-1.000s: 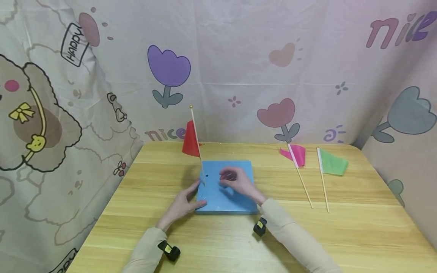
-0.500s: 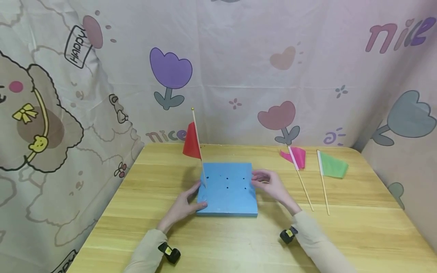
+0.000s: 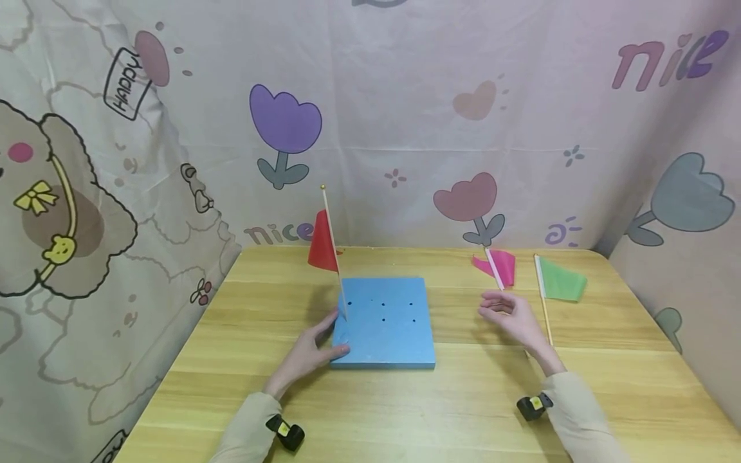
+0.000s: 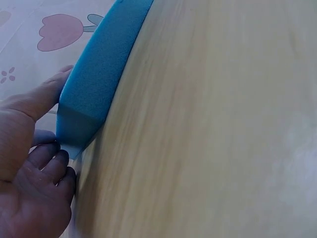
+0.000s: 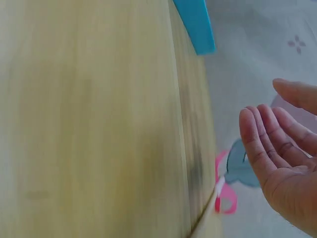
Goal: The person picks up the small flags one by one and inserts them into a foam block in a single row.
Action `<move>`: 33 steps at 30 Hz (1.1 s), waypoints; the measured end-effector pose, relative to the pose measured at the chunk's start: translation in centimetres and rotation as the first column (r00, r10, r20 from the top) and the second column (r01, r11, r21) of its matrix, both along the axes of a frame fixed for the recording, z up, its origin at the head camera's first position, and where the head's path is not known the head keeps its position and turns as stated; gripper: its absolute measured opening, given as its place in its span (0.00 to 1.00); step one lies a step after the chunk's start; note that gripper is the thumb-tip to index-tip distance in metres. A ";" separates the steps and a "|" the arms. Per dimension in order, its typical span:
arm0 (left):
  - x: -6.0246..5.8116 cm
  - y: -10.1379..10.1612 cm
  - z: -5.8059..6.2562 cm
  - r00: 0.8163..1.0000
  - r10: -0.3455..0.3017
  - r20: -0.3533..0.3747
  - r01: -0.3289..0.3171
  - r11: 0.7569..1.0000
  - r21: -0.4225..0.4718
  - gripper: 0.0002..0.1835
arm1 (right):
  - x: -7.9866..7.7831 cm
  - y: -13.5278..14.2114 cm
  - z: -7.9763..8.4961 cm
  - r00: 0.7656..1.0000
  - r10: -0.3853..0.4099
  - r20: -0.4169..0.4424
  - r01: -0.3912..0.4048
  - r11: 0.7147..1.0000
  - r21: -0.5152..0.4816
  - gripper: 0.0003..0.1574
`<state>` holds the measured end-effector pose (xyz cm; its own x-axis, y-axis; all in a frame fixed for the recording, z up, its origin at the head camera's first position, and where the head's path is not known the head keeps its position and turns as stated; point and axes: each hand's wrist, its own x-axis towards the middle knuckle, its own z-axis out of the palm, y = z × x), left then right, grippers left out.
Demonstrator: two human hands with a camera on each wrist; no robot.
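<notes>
A blue foam block (image 3: 384,347) with several small holes lies flat on the table. From its left part rises a red flag (image 3: 323,243) on a thin stick, leaning slightly left. My left hand (image 3: 307,355) holds the block's near left corner, thumb on top and fingers against the side, as the left wrist view shows on the block's edge (image 4: 96,82). To the right, my right hand (image 3: 515,321) hovers over the stick of a pink flag (image 3: 505,267), holding nothing. In the right wrist view its fingers (image 5: 270,134) are loosely bent, apart from the thumb.
A green flag (image 3: 561,280) lies to the right of the pink one, its stick partly hidden behind my right hand. A printed cloth (image 3: 370,96) hangs behind the wooden table (image 3: 405,411). Bare wood lies between the block and the flags.
My right hand has moved from above the block, past its right edge, rightward to the pink flag's stick. The left hand stays at the block, and the red flag stands as before.
</notes>
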<state>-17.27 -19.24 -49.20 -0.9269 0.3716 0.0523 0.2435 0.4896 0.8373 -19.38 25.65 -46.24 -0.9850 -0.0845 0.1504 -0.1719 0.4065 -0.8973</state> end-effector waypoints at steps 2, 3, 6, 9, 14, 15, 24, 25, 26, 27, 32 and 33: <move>0.0 0.0 0.0 1.000 -0.001 0.000 0.001 1.000 -0.002 0.48 | 0.1 0.8 0.0 1.000 -0.011 0.005 0.011 1.000 0.008 0.29; 0.0 0.0 0.0 1.000 -0.001 0.000 0.001 1.000 -0.002 0.48 | 0.2 1.2 -0.1 1.000 -0.017 0.009 0.017 1.000 0.011 0.29; 0.0 0.0 -0.1 1.000 -0.002 0.001 0.002 1.000 0.002 0.48 | 0.3 2.2 -0.1 0.999 -0.040 0.025 0.040 0.999 0.021 0.29; -0.1 0.0 -0.1 1.000 -0.004 -0.003 0.004 1.000 0.011 0.48 | 0.4 3.1 -0.2 0.996 -0.070 0.049 0.068 0.997 0.041 0.29; -0.2 0.1 -0.1 1.000 -0.006 -0.002 0.006 1.000 0.020 0.48 | 0.6 4.0 -0.2 0.991 -0.085 0.099 0.082 0.996 0.039 0.30; -0.1 0.1 -0.1 1.000 -0.005 0.001 0.005 1.000 0.023 0.48 | 0.6 4.0 -0.2 0.991 -0.083 0.108 0.081 0.996 0.030 0.30; -0.2 0.0 -0.2 1.000 0.007 -0.003 -0.007 1.000 0.007 0.48 | 0.6 4.5 -0.6 0.982 -0.109 0.153 0.101 0.993 0.059 0.31; -0.2 0.0 -0.2 1.000 0.006 -0.005 -0.006 1.000 0.007 0.48 | 0.5 4.6 -0.7 0.981 -0.115 0.158 0.106 0.992 0.064 0.31; -0.2 0.0 -0.2 1.000 0.005 -0.007 -0.005 1.000 0.005 0.48 | 0.5 4.7 -0.8 0.979 -0.119 0.164 0.109 0.992 0.069 0.31; -0.2 0.0 -0.1 1.000 0.005 -0.007 -0.005 1.000 0.009 0.47 | 0.4 4.8 -0.9 0.978 -0.124 0.169 0.113 0.991 0.075 0.31; -0.2 0.0 -0.3 1.000 0.002 -0.012 -0.002 1.000 0.005 0.47 | 0.3 5.2 -1.2 0.968 -0.139 0.207 0.122 0.988 0.090 0.31; -0.1 0.0 -0.3 1.000 0.001 -0.008 -0.001 1.000 0.007 0.47 | 0.3 5.3 -1.3 0.966 -0.140 0.218 0.124 0.988 0.087 0.31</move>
<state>-17.39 -19.25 -49.50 -0.9268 0.3703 0.0625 0.2500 0.4843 0.8384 -19.06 30.91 -47.55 -0.9960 0.0457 -0.0762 0.0888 0.4774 -0.8742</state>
